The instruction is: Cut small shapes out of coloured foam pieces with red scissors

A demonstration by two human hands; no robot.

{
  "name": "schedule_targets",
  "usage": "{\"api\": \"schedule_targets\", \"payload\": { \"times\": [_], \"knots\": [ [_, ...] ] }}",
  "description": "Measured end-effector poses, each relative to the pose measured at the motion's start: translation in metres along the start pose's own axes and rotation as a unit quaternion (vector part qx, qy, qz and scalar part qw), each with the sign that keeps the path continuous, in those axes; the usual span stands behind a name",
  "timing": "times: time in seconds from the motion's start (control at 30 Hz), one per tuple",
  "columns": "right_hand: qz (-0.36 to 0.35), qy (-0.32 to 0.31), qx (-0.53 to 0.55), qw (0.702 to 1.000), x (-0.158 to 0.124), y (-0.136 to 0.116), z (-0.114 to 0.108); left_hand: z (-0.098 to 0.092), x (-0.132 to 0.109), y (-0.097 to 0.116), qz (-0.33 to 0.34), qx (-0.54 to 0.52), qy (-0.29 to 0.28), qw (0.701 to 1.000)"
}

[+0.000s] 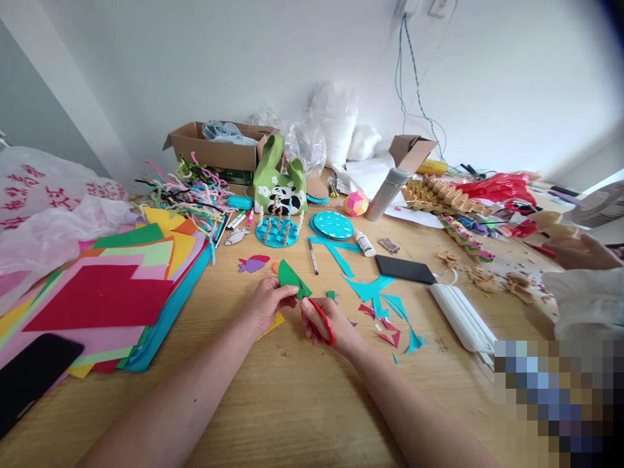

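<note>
My left hand pinches a piece of green paper, with a bit of orange paper showing at its upper left edge. Red-handled scissors are in my right hand, their blades at the lower right part of the green piece. Under my left hand lies a yellow scrap. Beyond it are purple and red fish-shaped cutouts. Small green scraps lie just past the scissors, and a pen rests farther back.
Coloured sheets and a black phone cover the left side. Blue offcuts, a glue bottle, a black flat case and a white device lie to the right. A grey flask stands behind. Another person's hand shows at far right.
</note>
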State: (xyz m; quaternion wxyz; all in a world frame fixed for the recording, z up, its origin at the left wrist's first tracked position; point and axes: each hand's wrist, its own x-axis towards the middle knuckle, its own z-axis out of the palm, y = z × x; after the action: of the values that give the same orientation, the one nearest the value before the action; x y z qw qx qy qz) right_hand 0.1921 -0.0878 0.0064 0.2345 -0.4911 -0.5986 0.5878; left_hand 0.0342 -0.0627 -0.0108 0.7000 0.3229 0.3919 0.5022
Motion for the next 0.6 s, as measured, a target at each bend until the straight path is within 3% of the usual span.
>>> {"api": "schedule_targets", "payload": {
  "times": [0.6],
  "knots": [
    [0.004, -0.003, 0.002, 1.000, 0.0017, 0.0038, 0.0000, -0.0009, 0.0004, 0.0016, 0.007, 0.023, -0.001, 1.000]
  ]
}}
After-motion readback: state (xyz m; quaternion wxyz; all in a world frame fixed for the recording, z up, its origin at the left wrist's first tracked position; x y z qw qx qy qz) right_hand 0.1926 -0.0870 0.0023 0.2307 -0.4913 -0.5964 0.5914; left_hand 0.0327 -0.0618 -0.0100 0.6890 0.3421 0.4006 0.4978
